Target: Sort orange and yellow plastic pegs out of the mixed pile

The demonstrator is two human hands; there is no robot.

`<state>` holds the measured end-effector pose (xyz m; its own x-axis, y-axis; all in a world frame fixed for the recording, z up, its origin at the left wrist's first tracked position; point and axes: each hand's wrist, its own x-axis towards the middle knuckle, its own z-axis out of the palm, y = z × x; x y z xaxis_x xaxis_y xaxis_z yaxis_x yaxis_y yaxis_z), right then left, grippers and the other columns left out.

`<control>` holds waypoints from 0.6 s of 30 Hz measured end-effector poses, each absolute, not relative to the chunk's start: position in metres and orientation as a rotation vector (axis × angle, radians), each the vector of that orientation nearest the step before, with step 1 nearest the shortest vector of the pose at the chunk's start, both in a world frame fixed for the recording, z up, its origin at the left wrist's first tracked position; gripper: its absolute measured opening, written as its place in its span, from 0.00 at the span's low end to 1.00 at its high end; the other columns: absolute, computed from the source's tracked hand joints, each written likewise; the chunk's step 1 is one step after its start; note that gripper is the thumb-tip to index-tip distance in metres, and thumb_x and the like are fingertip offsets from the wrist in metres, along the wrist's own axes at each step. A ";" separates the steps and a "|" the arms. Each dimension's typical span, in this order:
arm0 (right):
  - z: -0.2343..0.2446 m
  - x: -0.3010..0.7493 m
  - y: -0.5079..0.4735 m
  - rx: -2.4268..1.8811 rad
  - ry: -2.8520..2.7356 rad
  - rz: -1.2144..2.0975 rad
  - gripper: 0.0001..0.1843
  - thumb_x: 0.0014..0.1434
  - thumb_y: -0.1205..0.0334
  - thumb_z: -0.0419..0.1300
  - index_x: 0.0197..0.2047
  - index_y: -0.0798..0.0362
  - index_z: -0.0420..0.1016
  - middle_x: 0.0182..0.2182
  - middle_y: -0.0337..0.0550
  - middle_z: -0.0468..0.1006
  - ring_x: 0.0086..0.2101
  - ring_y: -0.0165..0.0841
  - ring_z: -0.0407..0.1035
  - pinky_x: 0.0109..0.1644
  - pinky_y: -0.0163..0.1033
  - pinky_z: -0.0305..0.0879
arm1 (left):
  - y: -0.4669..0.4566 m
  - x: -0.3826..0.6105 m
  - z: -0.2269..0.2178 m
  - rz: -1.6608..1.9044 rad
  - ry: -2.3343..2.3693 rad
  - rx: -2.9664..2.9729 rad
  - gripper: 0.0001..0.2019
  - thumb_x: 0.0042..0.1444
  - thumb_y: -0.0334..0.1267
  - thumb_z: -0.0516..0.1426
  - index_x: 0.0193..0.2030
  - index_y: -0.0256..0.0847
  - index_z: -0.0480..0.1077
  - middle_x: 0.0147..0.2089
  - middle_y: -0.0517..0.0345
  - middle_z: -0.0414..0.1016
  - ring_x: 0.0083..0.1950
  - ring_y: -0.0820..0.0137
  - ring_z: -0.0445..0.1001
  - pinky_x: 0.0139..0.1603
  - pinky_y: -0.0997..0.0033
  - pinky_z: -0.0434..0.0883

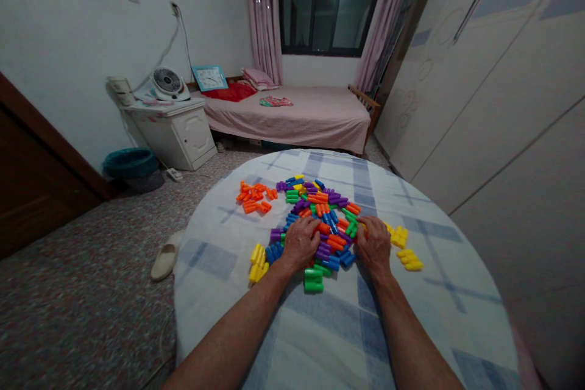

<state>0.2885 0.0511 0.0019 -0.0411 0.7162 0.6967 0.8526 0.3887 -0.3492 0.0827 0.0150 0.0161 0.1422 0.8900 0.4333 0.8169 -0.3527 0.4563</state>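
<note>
A heap of small plastic blocks (pixel 322 213) in orange, purple, blue, green and yellow lies on a round table under a white and blue checked cloth (pixel 329 323). My left hand (pixel 300 242) rests knuckles up on the near left part of the heap, its fingers curled down among purple and orange blocks. My right hand (pixel 373 242) lies on the heap's near right side, fingers bent onto the blocks. What either hand grips is hidden under the fingers. A separate group of orange blocks (pixel 253 198) sits at the far left. Yellow blocks (pixel 406 250) lie right of my right hand.
More yellow blocks (pixel 258 262) lie left of my left hand, green ones (pixel 313 280) between my wrists. Beyond the table stand a bed (pixel 297 113), a white cabinet with a fan (pixel 171 128), a basin (pixel 129 163), a slipper (pixel 165 256) and wardrobes (pixel 493 85).
</note>
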 end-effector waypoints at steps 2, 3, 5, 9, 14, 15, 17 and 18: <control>0.004 0.286 0.051 -1.269 -1.811 -0.188 0.15 0.62 0.60 0.47 0.40 0.56 0.73 0.40 0.46 0.73 0.44 0.37 0.64 0.51 0.42 0.58 | 0.014 0.083 0.017 0.961 1.719 2.299 0.14 0.58 0.30 0.55 0.51 0.37 0.71 0.49 0.52 0.73 0.50 0.60 0.69 0.52 0.60 0.67; 0.005 0.285 0.051 -1.226 -1.832 -0.167 0.15 0.63 0.60 0.47 0.41 0.56 0.73 0.40 0.46 0.73 0.44 0.36 0.64 0.51 0.42 0.58 | 0.014 0.082 0.018 0.957 1.714 2.301 0.14 0.58 0.30 0.55 0.51 0.37 0.71 0.49 0.52 0.73 0.50 0.60 0.69 0.52 0.60 0.67; 0.007 0.280 0.049 -1.161 -1.899 -0.107 0.14 0.64 0.60 0.48 0.42 0.56 0.72 0.39 0.45 0.73 0.43 0.35 0.65 0.50 0.40 0.59 | 0.014 0.082 0.018 0.972 1.700 2.304 0.13 0.58 0.30 0.55 0.50 0.38 0.71 0.48 0.52 0.73 0.49 0.61 0.69 0.51 0.61 0.67; 0.008 0.271 0.043 -1.115 -2.070 -0.031 0.13 0.64 0.59 0.49 0.42 0.56 0.72 0.38 0.44 0.73 0.41 0.34 0.66 0.47 0.39 0.59 | 0.014 0.080 0.017 1.051 1.671 2.284 0.08 0.57 0.30 0.56 0.44 0.39 0.71 0.42 0.55 0.73 0.45 0.62 0.69 0.48 0.63 0.67; 0.008 0.268 0.042 -1.131 -2.138 -0.019 0.12 0.64 0.61 0.50 0.39 0.54 0.73 0.37 0.42 0.74 0.40 0.34 0.66 0.46 0.39 0.57 | 0.015 0.079 0.015 1.115 1.662 2.248 0.06 0.55 0.31 0.58 0.40 0.39 0.69 0.40 0.55 0.72 0.44 0.62 0.68 0.47 0.64 0.66; 0.007 0.268 0.042 -1.136 -2.139 -0.018 0.12 0.64 0.61 0.50 0.39 0.54 0.73 0.37 0.42 0.74 0.40 0.34 0.66 0.46 0.39 0.57 | 0.015 0.079 0.015 1.114 1.659 2.245 0.06 0.55 0.31 0.58 0.40 0.39 0.69 0.40 0.55 0.72 0.44 0.62 0.68 0.46 0.64 0.66; 0.007 0.269 0.042 -1.141 -2.139 -0.011 0.12 0.64 0.61 0.50 0.39 0.54 0.74 0.37 0.42 0.74 0.40 0.34 0.67 0.45 0.39 0.56 | 0.015 0.079 0.015 1.104 1.655 2.240 0.06 0.55 0.31 0.58 0.40 0.39 0.69 0.40 0.55 0.72 0.44 0.62 0.68 0.46 0.65 0.66; 0.007 0.269 0.042 -1.142 -2.140 -0.007 0.12 0.64 0.61 0.50 0.39 0.54 0.74 0.36 0.42 0.74 0.40 0.34 0.67 0.45 0.39 0.56 | 0.015 0.079 0.015 1.101 1.652 2.241 0.06 0.55 0.31 0.58 0.40 0.38 0.69 0.40 0.55 0.72 0.44 0.62 0.68 0.46 0.65 0.66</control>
<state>0.2690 0.0425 0.0070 -0.3655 0.7270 0.5812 0.7309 0.6108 -0.3045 0.0788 0.0146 0.0149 0.1252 0.8757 0.4664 0.7674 -0.3835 0.5139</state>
